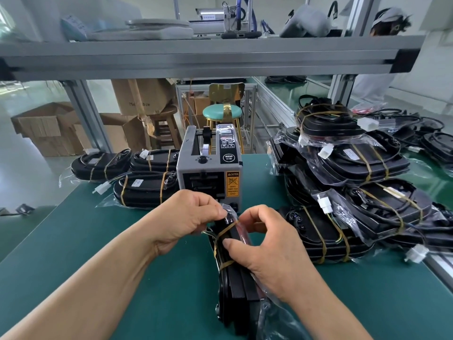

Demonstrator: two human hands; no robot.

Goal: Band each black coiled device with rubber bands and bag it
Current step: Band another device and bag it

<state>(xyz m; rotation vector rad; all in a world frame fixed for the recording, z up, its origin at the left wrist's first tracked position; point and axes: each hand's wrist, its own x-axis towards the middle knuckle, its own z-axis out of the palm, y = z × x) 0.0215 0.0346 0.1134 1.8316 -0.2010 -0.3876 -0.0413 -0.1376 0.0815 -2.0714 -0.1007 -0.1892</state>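
Two hands: hold one black device [236, 278] on its edge, low middle of the frame.
Left hand [188, 219]: pinches the plastic bag [231, 214] at its top.
Right hand [272, 251]: fingers curled, thumb pressing its side.
Rubber bands [226, 228]: two around it.

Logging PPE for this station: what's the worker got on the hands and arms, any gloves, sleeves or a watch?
Nothing worn. The left hand and right hand are bare, no gloves or rings. The left forearm and right forearm are bare to the frame edge: no sleeves, watch or wrist strap in view.
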